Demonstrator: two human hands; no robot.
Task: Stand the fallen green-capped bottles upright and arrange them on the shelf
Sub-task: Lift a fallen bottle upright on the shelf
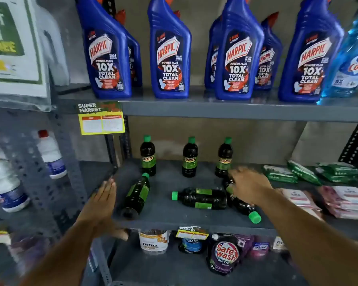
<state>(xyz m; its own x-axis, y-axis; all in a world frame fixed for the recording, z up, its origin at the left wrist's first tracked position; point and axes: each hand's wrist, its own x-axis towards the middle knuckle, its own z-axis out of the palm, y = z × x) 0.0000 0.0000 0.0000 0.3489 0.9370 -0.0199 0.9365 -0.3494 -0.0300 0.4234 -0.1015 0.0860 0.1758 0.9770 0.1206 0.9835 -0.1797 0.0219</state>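
My right hand (249, 186), open and empty, hovers over the right fallen bottle (243, 205), whose long axis runs cap-outward toward the shelf edge (194, 225), while my open left hand (103, 200) waits beside the left fallen bottle (135, 198).

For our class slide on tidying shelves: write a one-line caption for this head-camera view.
Two hands, left and right, reach toward three fallen green-capped bottles lying before three upright ones.
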